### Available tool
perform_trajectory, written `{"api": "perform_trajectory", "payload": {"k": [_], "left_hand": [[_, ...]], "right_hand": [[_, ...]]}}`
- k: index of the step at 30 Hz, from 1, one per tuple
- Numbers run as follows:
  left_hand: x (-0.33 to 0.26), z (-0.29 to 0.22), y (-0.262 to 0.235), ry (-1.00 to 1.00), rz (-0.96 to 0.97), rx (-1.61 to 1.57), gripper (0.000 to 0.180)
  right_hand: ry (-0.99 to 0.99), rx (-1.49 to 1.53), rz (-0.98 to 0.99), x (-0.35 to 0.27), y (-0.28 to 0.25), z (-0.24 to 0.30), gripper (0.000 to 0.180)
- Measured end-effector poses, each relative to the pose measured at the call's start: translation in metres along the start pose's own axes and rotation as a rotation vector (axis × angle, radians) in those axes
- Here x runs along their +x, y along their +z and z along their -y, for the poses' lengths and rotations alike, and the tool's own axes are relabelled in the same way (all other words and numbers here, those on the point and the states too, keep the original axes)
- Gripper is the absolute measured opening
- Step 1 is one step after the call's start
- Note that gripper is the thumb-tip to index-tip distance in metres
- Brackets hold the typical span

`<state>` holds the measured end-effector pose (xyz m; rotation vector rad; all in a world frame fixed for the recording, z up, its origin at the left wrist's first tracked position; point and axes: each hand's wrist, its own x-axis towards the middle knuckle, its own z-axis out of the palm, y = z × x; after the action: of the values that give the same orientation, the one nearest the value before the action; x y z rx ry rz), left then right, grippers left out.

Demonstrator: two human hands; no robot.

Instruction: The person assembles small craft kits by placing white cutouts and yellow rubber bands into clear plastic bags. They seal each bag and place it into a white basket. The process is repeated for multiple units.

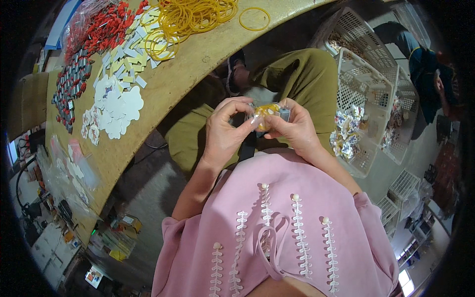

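Over my lap, both hands pinch a small clear plastic bag (256,120) with a coiled yellow loop (267,109) and a small grey piece (284,114) showing in or at it. My left hand (226,126) grips the bag's left side between thumb and fingers. On the other side, my right hand (296,129) closes on the bag beside the grey piece. The fingers partly cover the contents, so I cannot tell how everything lies inside.
On the curved table (163,94) at left lie yellow loops (193,20), red parts (106,29), grey-and-red pieces (71,86), small white and yellow tabs (129,62) and flower-shaped white cards (118,109). White plastic baskets (368,81) with packed items stand at right. A person (430,74) is beyond them.
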<state>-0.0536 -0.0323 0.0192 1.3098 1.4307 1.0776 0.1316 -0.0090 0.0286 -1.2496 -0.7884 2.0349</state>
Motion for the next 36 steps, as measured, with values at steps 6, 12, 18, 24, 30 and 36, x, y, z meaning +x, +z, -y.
{"api": "perform_trajectory", "payload": {"k": [6, 12, 18, 24, 30, 36], "left_hand": [[0.0, 0.0, 0.001, -0.047, -0.054, 0.009, 0.011], [-0.002, -0.005, 0.004, -0.147, -0.1, -0.227, 0.005], [-0.004, -0.001, 0.004, -0.218, -0.13, -0.598, 0.006], [-0.007, 0.002, 0.009, -0.285, -0.129, -0.839, 0.011], [-0.01, 0.003, 0.012, -0.136, -0.148, -0.842, 0.011], [-0.009, 0.0, 0.01, -0.072, -0.158, -0.632, 0.01]], "right_hand": [[0.002, 0.025, 0.103, -0.004, 0.005, 0.005, 0.026], [0.008, 0.111, 0.093, 0.002, -0.004, -0.003, 0.027], [0.033, 0.209, 0.024, 0.003, -0.002, 0.0, 0.028], [0.089, 0.187, -0.024, 0.004, 0.002, 0.007, 0.029], [0.128, 0.343, -0.005, 0.005, 0.003, 0.005, 0.025], [0.145, 0.385, -0.027, 0.008, -0.006, -0.001, 0.022]]}}
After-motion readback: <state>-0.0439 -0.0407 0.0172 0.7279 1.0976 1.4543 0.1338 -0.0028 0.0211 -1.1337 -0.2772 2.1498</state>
